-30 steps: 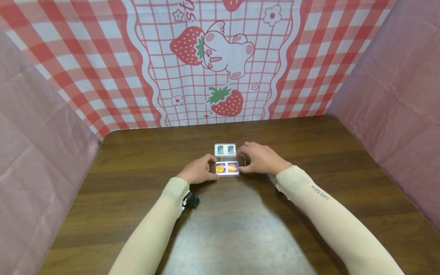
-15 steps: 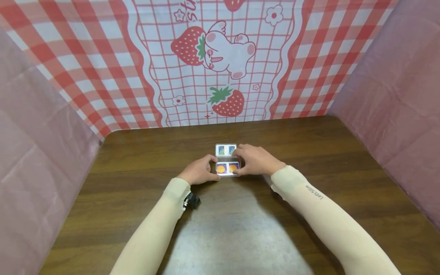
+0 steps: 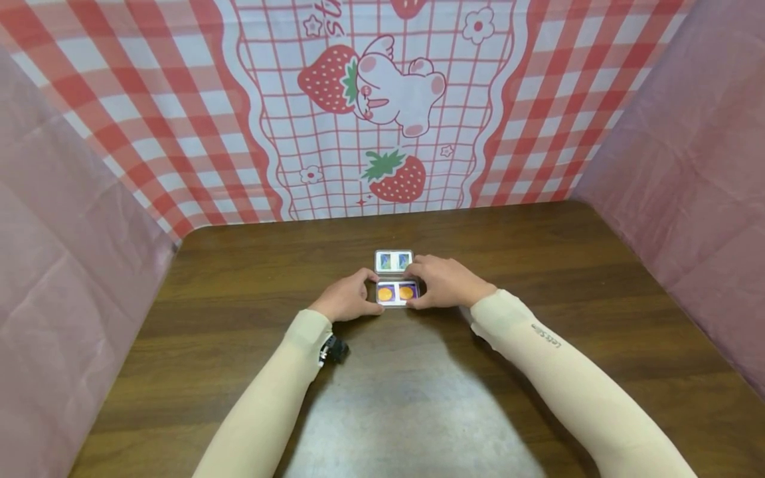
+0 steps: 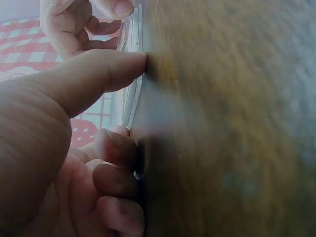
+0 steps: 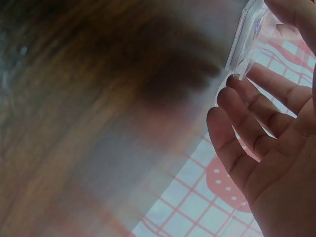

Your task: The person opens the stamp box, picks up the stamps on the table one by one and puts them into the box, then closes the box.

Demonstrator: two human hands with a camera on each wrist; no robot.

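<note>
A flat clear plastic case (image 3: pixel 396 303) with two purple-and-orange pictures lies on the wooden table. Just behind it lies a similar clear case (image 3: pixel 394 253) with two blue-green pictures. My left hand (image 3: pixel 345 296) holds the near case's left end, thumb at the front edge and index finger at the back. At its right end my right hand (image 3: pixel 449 283) grips the near case the same way, fingertips overlapping its corner. Seen edge-on in the left wrist view, the case (image 4: pixel 131 101) passes behind my left thumb. The case (image 5: pixel 242 42) shows clear layered edges in the right wrist view.
The brown wooden table (image 3: pixel 251 345) reaches to a red-and-white checked cloth (image 3: pixel 179 119) with strawberry prints behind it. Pink cloths (image 3: pixel 66 239) hang on both sides. A small black camera (image 3: pixel 336 348) is strapped under the left wrist.
My right hand has moved left, from beside the near case onto its right end, bringing a clear plastic edge with it. My left hand has stayed almost still.
</note>
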